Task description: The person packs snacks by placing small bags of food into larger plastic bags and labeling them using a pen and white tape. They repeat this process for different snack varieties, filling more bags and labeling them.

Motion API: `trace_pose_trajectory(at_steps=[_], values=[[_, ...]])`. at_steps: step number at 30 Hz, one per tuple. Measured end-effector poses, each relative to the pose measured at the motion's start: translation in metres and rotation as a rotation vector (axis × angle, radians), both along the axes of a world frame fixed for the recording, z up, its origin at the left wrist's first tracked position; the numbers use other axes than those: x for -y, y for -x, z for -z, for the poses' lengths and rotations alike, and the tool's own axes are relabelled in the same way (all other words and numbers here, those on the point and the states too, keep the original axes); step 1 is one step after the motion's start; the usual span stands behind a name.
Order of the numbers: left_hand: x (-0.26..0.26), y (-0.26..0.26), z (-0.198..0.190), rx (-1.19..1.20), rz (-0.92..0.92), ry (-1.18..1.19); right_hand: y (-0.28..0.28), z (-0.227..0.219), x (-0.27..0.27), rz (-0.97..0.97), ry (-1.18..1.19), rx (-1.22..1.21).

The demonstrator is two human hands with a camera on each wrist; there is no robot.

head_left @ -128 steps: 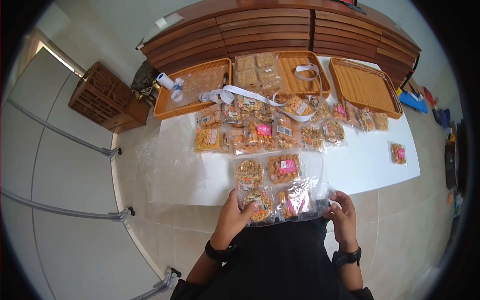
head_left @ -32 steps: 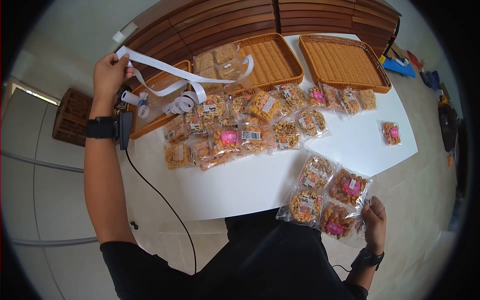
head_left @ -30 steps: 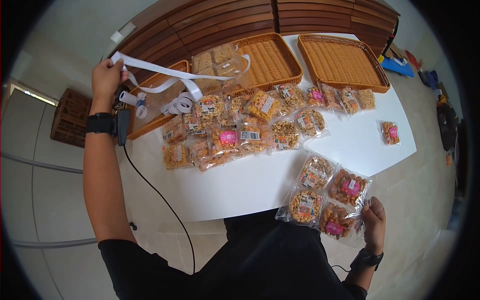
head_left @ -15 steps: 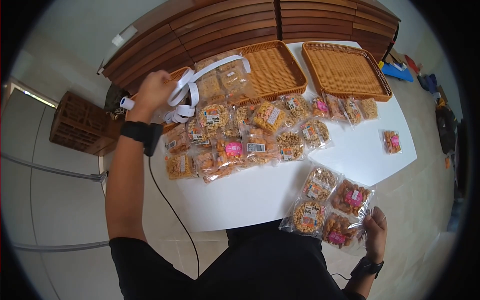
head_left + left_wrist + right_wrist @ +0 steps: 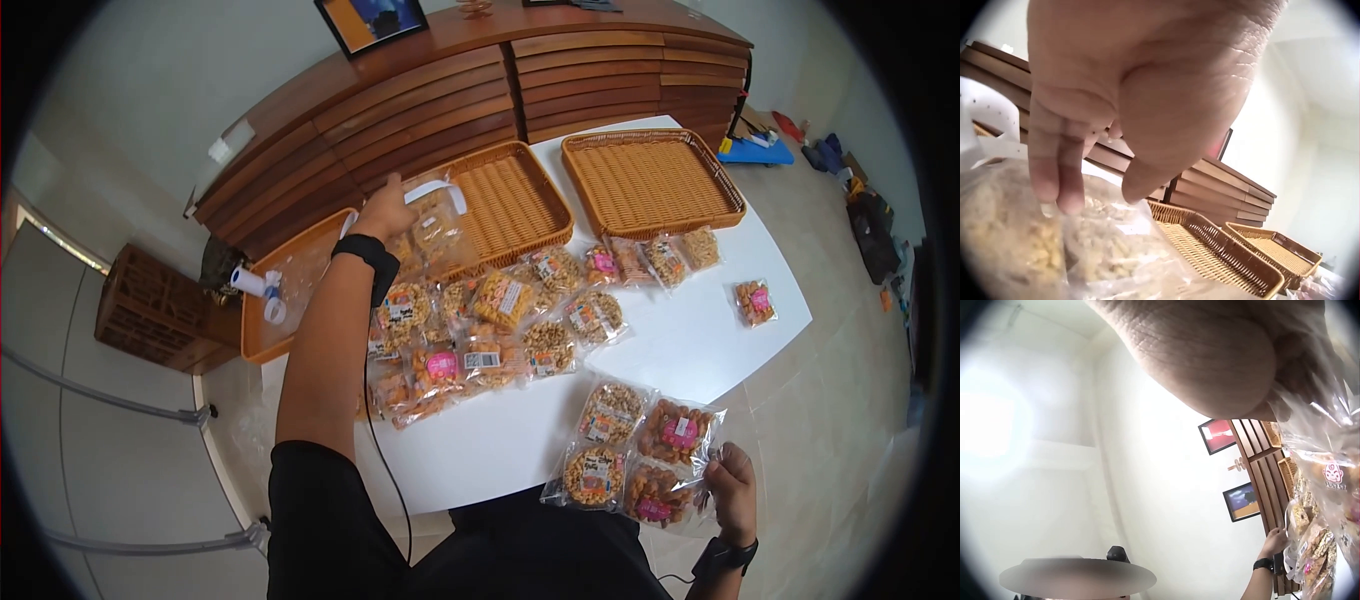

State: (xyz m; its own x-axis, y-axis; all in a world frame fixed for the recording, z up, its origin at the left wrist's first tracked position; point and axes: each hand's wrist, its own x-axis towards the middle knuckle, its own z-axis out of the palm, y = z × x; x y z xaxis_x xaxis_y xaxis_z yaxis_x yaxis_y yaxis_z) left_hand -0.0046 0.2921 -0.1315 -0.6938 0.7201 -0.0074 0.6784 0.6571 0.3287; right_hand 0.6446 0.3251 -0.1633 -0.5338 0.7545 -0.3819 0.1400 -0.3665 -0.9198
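My left hand (image 5: pixel 388 210) is over a clear bag of pale snack blocks (image 5: pixel 436 228) at the left end of the middle basket. In the left wrist view its extended fingers (image 5: pixel 1071 181) point down onto the bag, thumb apart. A white strip (image 5: pixel 438 190) dotted with small holes lies beside this hand across the bag; the rest of it is hidden. My right hand (image 5: pixel 735 490) grips the right edge of a large clear bag (image 5: pixel 622 455) at the table's front. Inside are round nut packs (image 5: pixel 594 478) and pink-labelled packs (image 5: pixel 680 430).
Snack packets (image 5: pixel 490 345) crowd the table's middle. The middle basket (image 5: pixel 525 205) and right basket (image 5: pixel 650 185) stand behind; a left tray (image 5: pixel 262 345) carries a white roll (image 5: pixel 248 281). One packet (image 5: pixel 755 302) lies far right. A black cable (image 5: pixel 385 450) hangs from my left wrist.
Earlier both hands held the large bag. My left hand then lifted the white strip at far left and brought it right, onto the bag in the middle basket. My right hand keeps its grip.
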Motion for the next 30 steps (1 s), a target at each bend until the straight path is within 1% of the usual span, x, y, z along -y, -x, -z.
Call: trace_pose_trajectory(at_steps=[3, 4, 6, 8, 9, 11, 12, 14, 17, 18, 20, 21, 22, 23, 25, 26, 27, 29, 30], values=[[-0.002, 0.006, 0.008, -0.089, 0.001, 0.113, -0.004, 0.002, 0.000, 0.004, 0.011, 0.012], [-0.002, 0.006, 0.009, -0.201, 0.037, 0.109, -0.004, 0.003, -0.001, 0.000, 0.016, 0.014], [0.002, 0.012, 0.010, -0.229, -0.007, 0.017, -0.002, 0.000, 0.000, 0.009, 0.027, 0.022], [0.009, 0.011, -0.007, -0.266, -0.088, -0.053, -0.001, 0.000, 0.000, 0.015, 0.033, 0.034], [0.014, 0.017, -0.016, -0.227, -0.162, -0.101, -0.002, 0.001, 0.000, 0.017, 0.033, 0.038], [0.029, 0.037, -0.030, -0.358, -0.151, -0.133, -0.003, 0.002, -0.002, 0.018, 0.031, 0.046], [0.036, 0.041, -0.033, -0.232, -0.233, -0.165, -0.003, 0.001, -0.003, 0.019, 0.031, 0.048], [0.045, 0.024, -0.062, 0.021, -0.387, -0.234, -0.001, 0.002, -0.004, 0.030, 0.015, 0.027], [0.055, 0.029, -0.070, 0.025, -0.330, -0.353, 0.004, -0.002, -0.002, 0.049, -0.010, -0.019], [0.055, 0.031, -0.071, -0.044, -0.321, -0.361, 0.007, -0.007, -0.001, 0.048, -0.007, -0.020], [0.046, 0.034, -0.062, -0.100, -0.083, -0.397, 0.009, -0.011, 0.000, 0.045, -0.008, -0.021], [0.044, 0.029, -0.056, -0.051, -0.001, -0.376, 0.008, -0.011, -0.001, 0.045, -0.011, -0.021], [0.041, -0.001, -0.067, 0.003, 0.079, -0.355, 0.006, -0.011, 0.000, 0.047, -0.012, -0.019], [0.036, -0.035, -0.074, 0.136, 0.124, -0.292, 0.005, -0.009, 0.000, 0.045, -0.020, -0.023], [0.036, -0.110, -0.089, 0.206, 0.404, -0.151, 0.006, -0.010, -0.001, 0.056, -0.020, -0.009], [0.036, -0.148, -0.097, 0.332, 0.436, 0.011, 0.005, -0.015, 0.002, 0.062, -0.031, 0.042], [0.038, -0.184, -0.098, 0.467, 0.472, 0.180, 0.006, -0.019, 0.005, 0.058, -0.005, 0.062], [0.054, -0.244, -0.083, 0.523, 0.598, 0.275, -0.003, -0.007, 0.005, 0.076, 0.007, 0.033], [0.062, -0.265, -0.071, 0.540, 0.661, 0.314, -0.002, -0.003, 0.006, 0.120, 0.015, 0.027]])
